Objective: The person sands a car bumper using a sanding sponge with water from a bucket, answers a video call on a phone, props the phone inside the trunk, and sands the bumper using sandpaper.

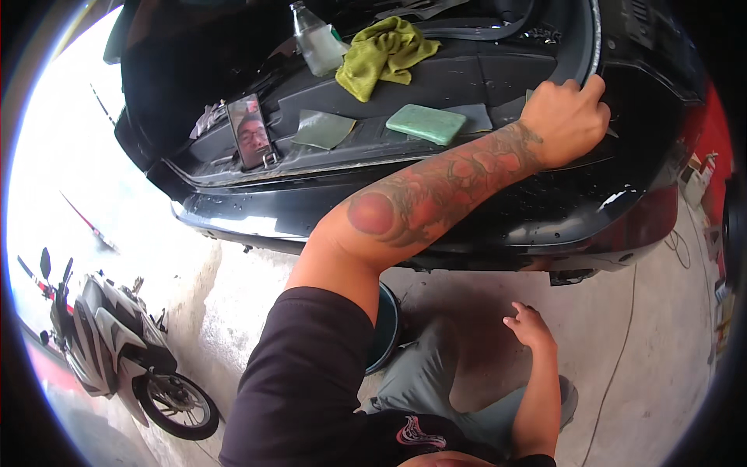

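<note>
My left arm reaches across the open back of a black car (498,226). At its right corner my left hand (569,121) is closed, pressed against the edge by the opening. A thin dark edge shows beneath its fingers, but what they hold is hidden. Lower down, my right hand (531,325) hangs over my bent leg, thumb and forefinger apart, holding nothing. A green rectangular block (426,124) lies on the sill beside my left forearm. Left of it rests a grey-green sheet (325,130) resembling sandpaper, and a bluish-grey sheet (478,117) lies partly behind the block.
A crumpled yellow-green cloth (385,58) and a clear bottle (317,45) are farther inside the car. A phone (250,134) leans upright at the sill's left. Below the bumper stands a dark bucket (381,335). A motorbike (117,342) is parked left; a cable (620,358) crosses the floor.
</note>
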{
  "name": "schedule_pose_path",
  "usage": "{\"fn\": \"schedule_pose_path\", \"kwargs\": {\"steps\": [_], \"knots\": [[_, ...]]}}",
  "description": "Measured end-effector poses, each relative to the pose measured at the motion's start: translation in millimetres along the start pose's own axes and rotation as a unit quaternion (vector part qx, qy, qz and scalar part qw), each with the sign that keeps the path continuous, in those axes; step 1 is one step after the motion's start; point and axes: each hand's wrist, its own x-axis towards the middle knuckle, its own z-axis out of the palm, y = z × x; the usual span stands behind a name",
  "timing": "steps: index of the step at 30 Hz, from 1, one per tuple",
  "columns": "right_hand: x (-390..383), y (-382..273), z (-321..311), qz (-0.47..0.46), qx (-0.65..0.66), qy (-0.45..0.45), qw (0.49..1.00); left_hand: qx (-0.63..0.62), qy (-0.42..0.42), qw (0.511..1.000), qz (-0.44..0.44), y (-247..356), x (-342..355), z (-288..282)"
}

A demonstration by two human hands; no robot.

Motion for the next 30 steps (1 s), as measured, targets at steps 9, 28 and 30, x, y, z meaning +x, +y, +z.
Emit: {"fn": "schedule_pose_path", "kwargs": {"steps": [9,28,30], "knots": [[-0.4,4.4,-1.7,-0.023,-0.033,0.042,0.998,0.005,0.017,1.0,0.004,-1.7,7.6,-1.7],[-17.1,-2.3,-7.6,0.0,-0.008,0.015,1.0,0.016,0.007,1.0,0.011,-13.2,-5.5,-7.5],[-19.5,-2.6,-8.8,0.007,-0.012,0.019,1.0,0.011,0.031,0.999,0.008,-5.4,8.7,0.1]]}}
